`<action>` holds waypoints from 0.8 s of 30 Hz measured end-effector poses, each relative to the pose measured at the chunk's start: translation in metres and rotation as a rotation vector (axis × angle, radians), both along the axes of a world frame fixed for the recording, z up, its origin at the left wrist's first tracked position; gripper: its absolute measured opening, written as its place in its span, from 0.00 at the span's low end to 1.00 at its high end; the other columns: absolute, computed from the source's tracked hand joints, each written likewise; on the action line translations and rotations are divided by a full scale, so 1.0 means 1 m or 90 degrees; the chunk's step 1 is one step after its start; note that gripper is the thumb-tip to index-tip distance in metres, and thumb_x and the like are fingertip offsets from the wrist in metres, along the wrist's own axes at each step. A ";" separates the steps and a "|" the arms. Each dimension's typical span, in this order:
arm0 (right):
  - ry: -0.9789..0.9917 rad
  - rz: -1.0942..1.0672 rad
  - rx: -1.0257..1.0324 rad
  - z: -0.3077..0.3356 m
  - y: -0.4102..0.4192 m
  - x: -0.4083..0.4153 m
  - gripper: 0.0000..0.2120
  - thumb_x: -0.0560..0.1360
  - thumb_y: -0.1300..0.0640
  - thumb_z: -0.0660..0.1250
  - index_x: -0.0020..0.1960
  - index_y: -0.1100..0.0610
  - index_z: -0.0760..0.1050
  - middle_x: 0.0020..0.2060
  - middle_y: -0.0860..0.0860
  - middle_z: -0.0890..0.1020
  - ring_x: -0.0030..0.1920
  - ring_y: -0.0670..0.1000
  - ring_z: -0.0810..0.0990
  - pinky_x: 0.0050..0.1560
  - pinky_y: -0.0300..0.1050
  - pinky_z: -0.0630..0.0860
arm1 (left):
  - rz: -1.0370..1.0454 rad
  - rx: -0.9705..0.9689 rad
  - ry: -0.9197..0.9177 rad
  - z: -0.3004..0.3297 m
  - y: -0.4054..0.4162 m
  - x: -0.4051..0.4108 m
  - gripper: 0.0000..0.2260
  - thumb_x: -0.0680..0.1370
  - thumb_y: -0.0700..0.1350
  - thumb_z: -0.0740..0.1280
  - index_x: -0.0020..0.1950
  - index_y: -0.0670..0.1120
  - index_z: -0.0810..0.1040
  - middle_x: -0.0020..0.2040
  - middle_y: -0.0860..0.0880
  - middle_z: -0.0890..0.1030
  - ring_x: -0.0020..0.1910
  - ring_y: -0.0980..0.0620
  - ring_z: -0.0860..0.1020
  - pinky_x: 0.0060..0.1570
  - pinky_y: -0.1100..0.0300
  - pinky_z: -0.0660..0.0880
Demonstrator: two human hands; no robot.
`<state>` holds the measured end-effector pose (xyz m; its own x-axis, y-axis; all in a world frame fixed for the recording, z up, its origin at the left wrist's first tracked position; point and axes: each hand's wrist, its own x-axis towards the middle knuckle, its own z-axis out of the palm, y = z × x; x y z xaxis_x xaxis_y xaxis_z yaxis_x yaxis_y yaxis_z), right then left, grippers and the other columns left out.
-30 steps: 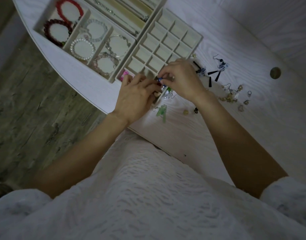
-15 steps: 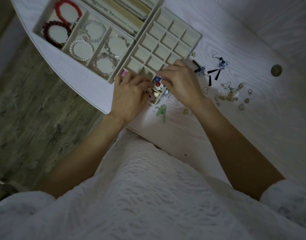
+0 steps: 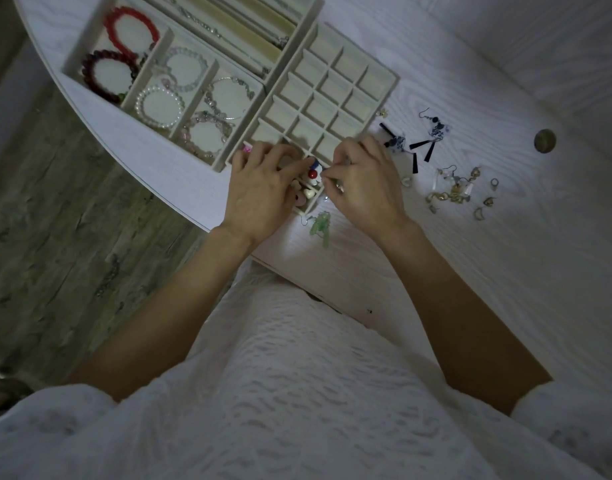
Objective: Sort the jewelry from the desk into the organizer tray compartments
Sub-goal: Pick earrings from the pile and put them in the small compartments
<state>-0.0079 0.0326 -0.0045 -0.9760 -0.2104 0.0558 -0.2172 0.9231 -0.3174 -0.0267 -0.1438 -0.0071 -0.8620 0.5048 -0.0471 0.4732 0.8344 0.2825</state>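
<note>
A beige grid organizer tray (image 3: 384, 95) lies on the white desk (image 3: 505, 271). My left hand (image 3: 263, 192) rests on its near corner with bent fingers covering some compartments. My right hand (image 3: 363, 188) is at the tray's near right edge and pinches a small piece of jewelry between thumb and fingertips; the piece is mostly hidden. Between the hands, red, blue and white bead earrings (image 3: 313, 171) sit in a compartment. Pink and heart-shaped pieces (image 3: 306, 195) lie in the one below. A green earring (image 3: 320, 226) lies on the desk by the tray corner.
Black tassel and blue-white earrings (image 3: 422, 147) and a pile of gold and clear earrings (image 3: 453, 194) lie right of the tray. A bracelet tray (image 3: 159, 95) and a necklace tray (image 3: 249, 32) sit at the left and back. A cable hole (image 3: 544, 141) is far right.
Both hands have shifted slightly toward the tray's near corner. The bead earrings, earlier at my fingertips, now lie uncovered in the compartment between the hands.
</note>
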 end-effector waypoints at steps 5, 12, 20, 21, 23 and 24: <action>0.032 0.071 0.031 0.000 0.000 -0.010 0.11 0.73 0.56 0.64 0.38 0.58 0.83 0.39 0.51 0.79 0.44 0.55 0.74 0.44 0.46 0.67 | 0.012 -0.005 0.009 -0.001 0.000 -0.001 0.23 0.71 0.46 0.54 0.62 0.51 0.79 0.57 0.50 0.78 0.53 0.44 0.71 0.50 0.52 0.62; -0.015 0.026 -0.024 -0.004 0.003 0.000 0.09 0.74 0.56 0.65 0.44 0.58 0.83 0.42 0.51 0.81 0.48 0.55 0.75 0.48 0.50 0.70 | 0.029 0.024 0.008 -0.002 -0.003 0.001 0.21 0.74 0.47 0.54 0.60 0.49 0.80 0.55 0.51 0.80 0.51 0.46 0.71 0.47 0.55 0.58; 0.014 -0.026 -0.067 -0.006 -0.007 -0.002 0.09 0.74 0.57 0.66 0.50 0.58 0.82 0.45 0.52 0.81 0.49 0.56 0.75 0.47 0.51 0.73 | 0.033 0.025 0.007 -0.003 -0.002 0.002 0.16 0.74 0.45 0.61 0.60 0.47 0.80 0.56 0.50 0.81 0.52 0.45 0.74 0.47 0.55 0.59; 0.016 -0.019 -0.056 -0.007 -0.008 -0.003 0.09 0.73 0.57 0.67 0.50 0.58 0.82 0.44 0.53 0.81 0.48 0.57 0.76 0.46 0.51 0.73 | 0.035 0.025 0.006 -0.003 -0.002 0.003 0.17 0.75 0.46 0.59 0.60 0.46 0.80 0.55 0.50 0.81 0.51 0.44 0.74 0.46 0.56 0.59; 0.021 -0.001 -0.028 -0.009 -0.008 -0.004 0.09 0.73 0.58 0.68 0.51 0.57 0.82 0.44 0.53 0.81 0.48 0.57 0.76 0.46 0.51 0.72 | 0.040 0.025 -0.001 -0.002 -0.002 0.004 0.19 0.74 0.48 0.57 0.60 0.47 0.80 0.55 0.51 0.81 0.50 0.44 0.75 0.46 0.56 0.58; 0.022 0.005 -0.018 -0.009 -0.008 -0.005 0.09 0.73 0.58 0.68 0.52 0.57 0.82 0.44 0.53 0.80 0.47 0.57 0.76 0.45 0.50 0.72 | 0.042 0.026 -0.004 -0.002 -0.002 0.004 0.19 0.74 0.48 0.56 0.60 0.47 0.80 0.55 0.51 0.81 0.50 0.44 0.75 0.46 0.57 0.58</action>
